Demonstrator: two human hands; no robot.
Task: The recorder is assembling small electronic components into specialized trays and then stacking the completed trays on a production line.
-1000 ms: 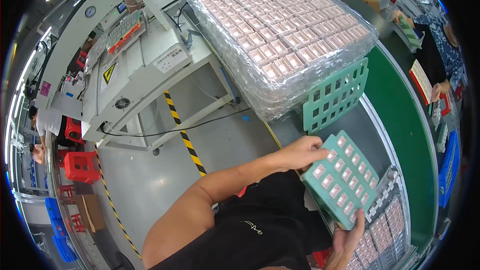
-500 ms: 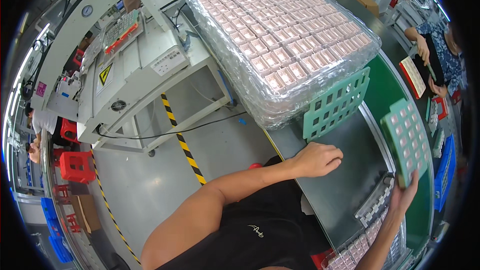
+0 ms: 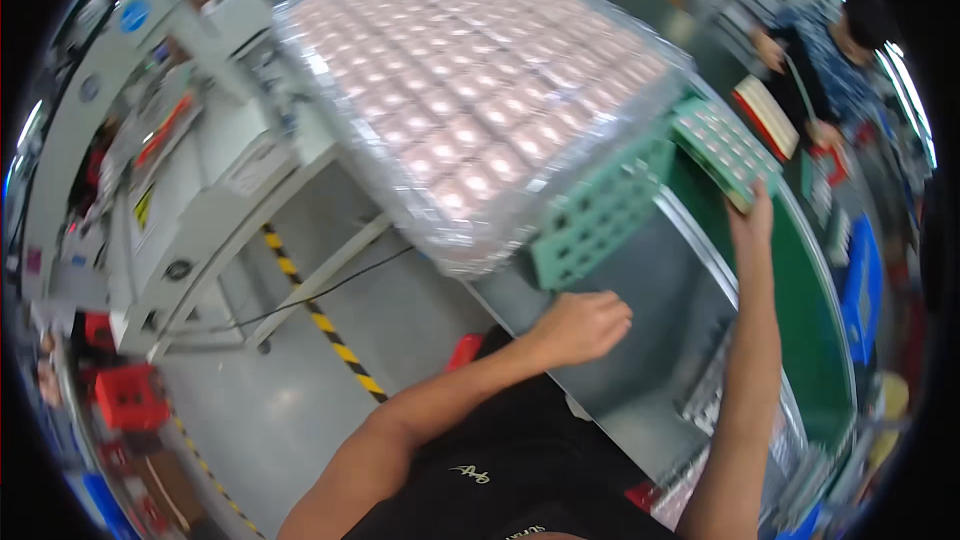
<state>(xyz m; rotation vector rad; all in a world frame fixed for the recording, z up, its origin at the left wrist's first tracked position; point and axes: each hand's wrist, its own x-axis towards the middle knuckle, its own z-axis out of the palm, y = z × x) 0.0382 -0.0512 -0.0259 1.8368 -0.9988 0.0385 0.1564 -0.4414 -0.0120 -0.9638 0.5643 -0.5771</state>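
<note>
My right hand (image 3: 752, 212), at the end of a stretched arm, grips the near edge of a green plate (image 3: 722, 145) with rows of pale pink pieces set in it. The plate is over the green conveyor belt. My left hand (image 3: 592, 328) is a loose fist above the dark bench top, and nothing sticks out of it. Beyond it, a green plate with rectangular holes (image 3: 595, 225) leans upright against a film-wrapped stack of trays (image 3: 470, 90). The top tray carries rows of pale pink box-shaped pieces. Motion blurs the whole picture.
A metal rail (image 3: 700, 240) runs between bench and conveyor belt (image 3: 810, 340). A pale machine on a frame (image 3: 230, 210) stands at left, with a black cable and striped floor tape. More pink pieces (image 3: 685, 490) lie near my right forearm. Across the belt, a person handles a red-edged plate (image 3: 765, 118).
My right hand has carried the filled green plate away from me, up close to the wrapped stack. My left hand stays curled over the bench. The whole view has shifted.
</note>
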